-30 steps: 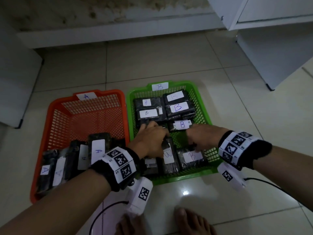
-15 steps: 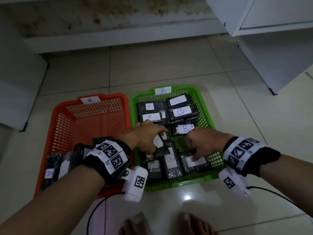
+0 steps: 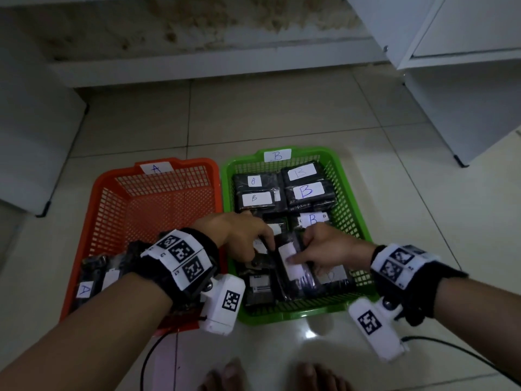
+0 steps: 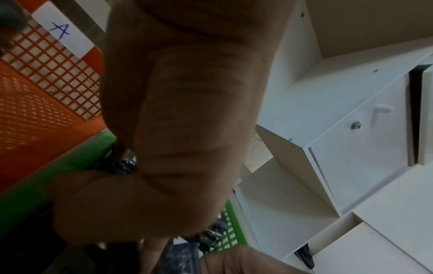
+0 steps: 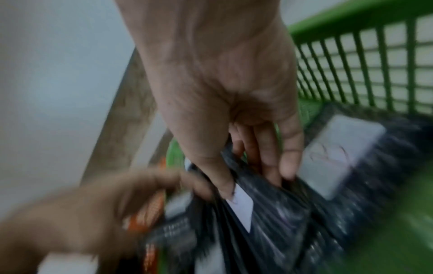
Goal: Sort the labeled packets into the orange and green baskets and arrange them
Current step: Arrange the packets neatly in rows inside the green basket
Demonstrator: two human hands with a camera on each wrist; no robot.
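Observation:
The orange basket [image 3: 98, 193], tagged A, holds several black packets [image 3: 84, 290] at its near end. The green basket [image 3: 352, 198], tagged B, has B-labelled packets [image 3: 306, 190] lying flat in its far half. In its near half a black packet with a white label [image 3: 290, 263] stands on edge. My right hand [image 3: 298, 256] pinches it, thumb on the label, fingers behind [image 5: 257, 178]. My left hand [image 3: 265, 246] grips its left edge [image 5: 199, 185]. In the left wrist view the palm [image 4: 187, 129] hides the packet.
More packets [image 3: 332, 277] lie beside the held one at the green basket's near end. A white cabinet [image 3: 465, 108] stands at the right, white furniture [image 3: 28, 136] at the left. Bare feet [image 3: 310, 376] and cables [image 3: 451, 348] are on the tiled floor below the baskets.
My right hand has shifted left from the near-right packet onto the middle packet. My left hand has come toward me to the same packet's left edge.

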